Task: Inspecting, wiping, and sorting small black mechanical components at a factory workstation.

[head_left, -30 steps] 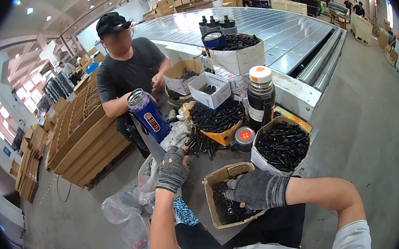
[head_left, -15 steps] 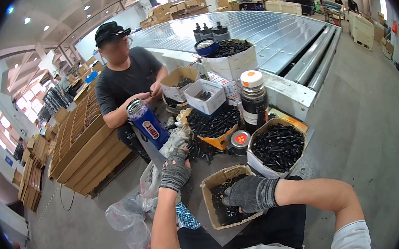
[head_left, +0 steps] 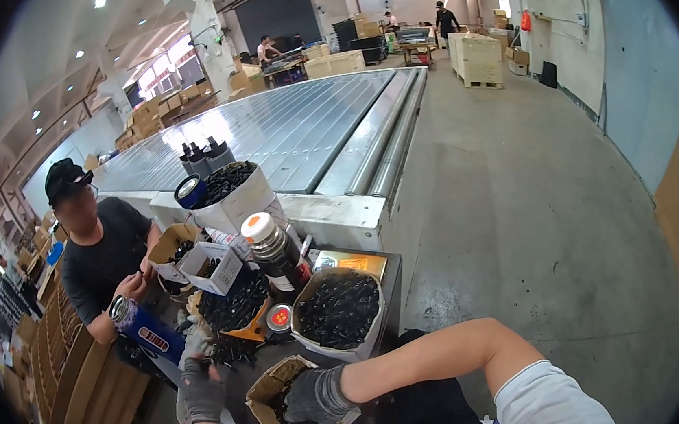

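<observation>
Grey-gloved, my right hand (head_left: pixel 315 396) digs into the cardboard box (head_left: pixel 268 390) of small black parts at my knees, fingers curled on a scoop, I judge. My left hand (head_left: pixel 201 382) hovers half-closed over loose parts (head_left: pixel 230 349); lifting out needs care.

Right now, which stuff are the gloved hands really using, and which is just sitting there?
In use:
right hand reaching into the small cardboard box
left hand by loose black parts

Just sitting:
blue can
dark flask
big box of black parts
</observation>
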Demonstrator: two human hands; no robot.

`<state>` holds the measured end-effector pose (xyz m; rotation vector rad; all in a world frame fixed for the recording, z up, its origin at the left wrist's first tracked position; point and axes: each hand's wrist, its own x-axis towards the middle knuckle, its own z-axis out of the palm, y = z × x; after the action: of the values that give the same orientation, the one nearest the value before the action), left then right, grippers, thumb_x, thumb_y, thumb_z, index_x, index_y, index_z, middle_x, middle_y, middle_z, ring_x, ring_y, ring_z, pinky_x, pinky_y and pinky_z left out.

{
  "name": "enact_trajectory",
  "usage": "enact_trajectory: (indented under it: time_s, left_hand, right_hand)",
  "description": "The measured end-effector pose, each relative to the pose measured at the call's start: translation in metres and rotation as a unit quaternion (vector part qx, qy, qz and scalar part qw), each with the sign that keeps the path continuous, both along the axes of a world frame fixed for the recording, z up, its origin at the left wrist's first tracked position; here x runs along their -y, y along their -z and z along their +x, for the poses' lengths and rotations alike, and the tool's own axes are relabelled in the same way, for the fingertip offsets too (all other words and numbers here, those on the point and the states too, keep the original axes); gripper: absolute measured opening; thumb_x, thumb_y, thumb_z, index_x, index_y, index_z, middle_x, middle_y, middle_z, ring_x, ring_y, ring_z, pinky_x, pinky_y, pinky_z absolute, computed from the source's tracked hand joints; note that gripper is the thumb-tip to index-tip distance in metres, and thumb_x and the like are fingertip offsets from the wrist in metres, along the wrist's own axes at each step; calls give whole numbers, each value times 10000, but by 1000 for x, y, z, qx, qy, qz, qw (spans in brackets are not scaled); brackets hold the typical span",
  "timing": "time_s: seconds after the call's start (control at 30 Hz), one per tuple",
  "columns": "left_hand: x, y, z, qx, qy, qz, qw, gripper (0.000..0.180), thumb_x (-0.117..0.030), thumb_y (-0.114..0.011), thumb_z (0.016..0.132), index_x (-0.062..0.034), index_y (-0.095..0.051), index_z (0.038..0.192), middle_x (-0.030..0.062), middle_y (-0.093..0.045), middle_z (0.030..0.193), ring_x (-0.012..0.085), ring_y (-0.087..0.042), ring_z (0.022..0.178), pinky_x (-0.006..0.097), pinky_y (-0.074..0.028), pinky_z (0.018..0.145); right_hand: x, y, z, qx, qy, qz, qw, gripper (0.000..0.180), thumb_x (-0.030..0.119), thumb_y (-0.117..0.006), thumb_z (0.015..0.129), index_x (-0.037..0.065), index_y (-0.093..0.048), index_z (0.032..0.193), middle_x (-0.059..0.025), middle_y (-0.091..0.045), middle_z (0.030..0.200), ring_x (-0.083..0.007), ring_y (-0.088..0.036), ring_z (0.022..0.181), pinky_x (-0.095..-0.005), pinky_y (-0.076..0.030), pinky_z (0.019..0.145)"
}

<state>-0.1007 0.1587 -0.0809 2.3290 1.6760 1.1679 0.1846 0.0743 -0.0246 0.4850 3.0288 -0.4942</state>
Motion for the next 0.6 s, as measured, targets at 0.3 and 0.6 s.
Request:
enact_trajectory:
  time_s: [0.3, 0.6]
  left_hand:
    - [116, -112, 52, 274, 69, -142, 949, 271, -43, -681, 878, 9, -699, 1143, 89, -734, 910, 142, -682, 767, 270, -540, 698]
    - [178, -77, 54, 382, 69, -259, 884, 245, -93, -710, 892, -11, -710, 1123, 58, -737, 975, 112, -667, 882, 271, -533, 811]
  right_hand:
    - [-5, -8, 6, -64, 3, -22, 998, 196, 143, -632, 815, 62, -702, 980, -189, -702, 898, -386, -688, 853, -470, -537, 735]
    - [-23, -26, 13, -135, 86, -182, 970, 161, 156, -639, 933, 45, -686, 1041, -116, -689, 947, -256, -664, 947, -360, -506, 861]
